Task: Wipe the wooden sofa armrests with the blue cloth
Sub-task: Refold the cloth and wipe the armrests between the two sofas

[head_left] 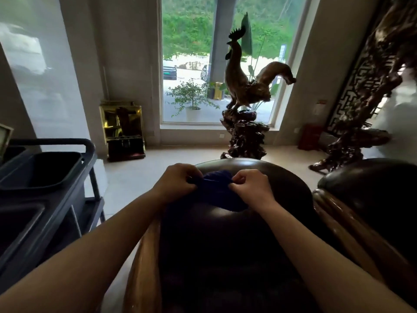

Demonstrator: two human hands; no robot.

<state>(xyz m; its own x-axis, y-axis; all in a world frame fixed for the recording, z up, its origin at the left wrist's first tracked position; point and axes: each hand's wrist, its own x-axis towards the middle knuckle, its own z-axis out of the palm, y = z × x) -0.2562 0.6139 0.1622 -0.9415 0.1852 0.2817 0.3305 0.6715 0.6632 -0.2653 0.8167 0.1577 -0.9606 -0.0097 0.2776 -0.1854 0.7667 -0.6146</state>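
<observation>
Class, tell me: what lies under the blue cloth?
The blue cloth, pinched by the left hand and right hand, lies over the dark rounded armrest. The surface directly beneath is covered.

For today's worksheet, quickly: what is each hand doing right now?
Left hand: closed, pinching one edge of the blue cloth.
Right hand: closed, pinching the cloth's other edge, above the dark sofa armrest.

Both hands, left hand (177, 182) and right hand (250, 185), pinch the blue cloth (217, 192); it lies on the dark armrest (225, 240).
</observation>
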